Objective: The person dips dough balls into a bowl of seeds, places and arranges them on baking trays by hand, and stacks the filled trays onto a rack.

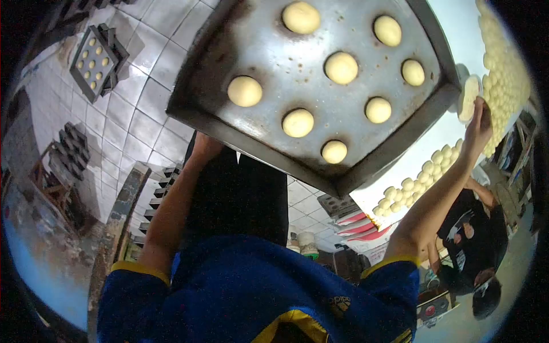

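A dark metal baking tray [263, 57], tilted in front of me, carries several round dough balls [341, 68] spaced apart. My left hand [207, 147] is at the tray's near left edge and supports it; the fingers are hidden under the tray. Over the white table [400, 171], my right hand [480, 121] reaches to the right of the tray. Its fingers are closed at the edge of a small pale oval dish or piece [470, 98], whose kind I cannot make out.
Many dough balls [506, 74] cover the table's far right side, with a smaller group [417, 183] nearer me. On the tiled floor [151, 74] lie stacked trays with dough balls [93, 63]. Another person [474, 234] in a dark shirt is at the right. Sacks [360, 228] lie below the table.
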`<state>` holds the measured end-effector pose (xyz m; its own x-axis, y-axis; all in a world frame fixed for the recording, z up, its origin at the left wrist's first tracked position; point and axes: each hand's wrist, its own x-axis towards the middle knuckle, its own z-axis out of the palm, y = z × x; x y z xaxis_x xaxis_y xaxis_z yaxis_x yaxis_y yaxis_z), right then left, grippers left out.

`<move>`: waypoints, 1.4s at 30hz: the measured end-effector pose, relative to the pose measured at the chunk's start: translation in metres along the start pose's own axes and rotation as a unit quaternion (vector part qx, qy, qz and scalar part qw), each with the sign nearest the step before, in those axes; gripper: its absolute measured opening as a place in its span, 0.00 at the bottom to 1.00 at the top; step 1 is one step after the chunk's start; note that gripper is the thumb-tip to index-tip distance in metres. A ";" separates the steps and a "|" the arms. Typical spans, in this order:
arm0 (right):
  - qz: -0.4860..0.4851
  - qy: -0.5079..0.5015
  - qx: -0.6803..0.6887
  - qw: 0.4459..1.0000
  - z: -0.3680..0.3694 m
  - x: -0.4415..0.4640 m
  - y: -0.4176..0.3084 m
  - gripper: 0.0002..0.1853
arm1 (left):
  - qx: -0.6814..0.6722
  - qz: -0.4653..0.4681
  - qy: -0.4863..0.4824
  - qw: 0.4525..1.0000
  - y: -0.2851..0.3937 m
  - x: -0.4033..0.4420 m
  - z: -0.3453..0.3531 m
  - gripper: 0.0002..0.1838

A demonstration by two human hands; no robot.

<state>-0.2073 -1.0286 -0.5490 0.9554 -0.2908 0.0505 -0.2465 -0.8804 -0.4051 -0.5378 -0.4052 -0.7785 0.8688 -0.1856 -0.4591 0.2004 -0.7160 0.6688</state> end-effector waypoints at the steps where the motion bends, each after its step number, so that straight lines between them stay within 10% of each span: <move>1: -0.005 0.003 0.057 0.998 0.009 -0.026 -0.040 0.27 | -0.032 -0.016 0.009 0.999 -0.005 -0.004 0.008 0.17; 5: -0.153 -0.164 0.207 0.952 0.079 -0.152 -0.181 0.04 | -0.027 -0.045 0.027 0.998 -0.008 -0.005 0.024 0.19; 7: -0.320 -0.189 0.146 0.917 0.120 -0.193 -0.232 0.07 | -0.078 -0.036 0.070 0.994 -0.020 -0.006 0.040 0.19; 15: -0.435 -0.191 0.147 0.868 0.181 -0.232 -0.273 0.16 | -0.165 -0.163 0.002 0.973 -0.003 -0.017 0.012 0.19; 18: -0.446 -0.215 0.087 0.864 0.166 -0.238 -0.267 0.25 | -0.491 -0.311 0.093 0.808 0.061 0.009 -0.067 0.27; 21: -0.425 -0.316 0.046 0.847 0.138 -0.235 -0.269 0.29 | -0.412 -0.090 0.137 0.896 0.049 0.033 -0.109 0.36; 22: -0.426 -0.307 0.044 0.850 0.127 -0.232 -0.266 0.29 | -0.541 -0.088 0.095 0.831 0.083 0.048 -0.148 0.37; 24: -0.373 -0.277 0.096 0.880 0.104 -0.226 -0.253 0.30 | -0.653 -0.071 0.050 0.753 0.135 0.071 -0.208 0.38; 29: 0.079 -0.094 0.194 0.973 0.018 -0.248 -0.185 0.28 | -0.270 0.009 -0.074 0.960 0.153 0.091 -0.234 0.42; 32: 0.135 -0.056 0.077 0.986 -0.009 -0.306 -0.105 0.31 | -0.339 0.096 -0.122 0.928 0.134 0.100 -0.237 0.50; 37: 0.288 -0.179 0.456 0.823 -0.021 -0.392 -0.059 0.40 | -0.330 0.058 -0.125 0.934 0.143 0.089 -0.232 0.46; 40: 0.295 -0.182 0.406 0.846 -0.018 -0.414 -0.072 0.41 | -0.395 0.006 -0.186 0.900 0.165 0.080 -0.245 0.47; 42: 0.347 -0.124 0.631 0.683 -0.037 -0.410 -0.112 0.41 | -0.342 0.044 -0.151 0.926 0.169 0.076 -0.252 0.48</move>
<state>-0.5772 -0.8246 -0.4905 0.7155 -0.2649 -0.6465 -0.4673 0.5064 -0.7247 -0.3232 -0.3708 -0.5530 0.7501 -0.4761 -0.4590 0.4651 -0.1136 0.8779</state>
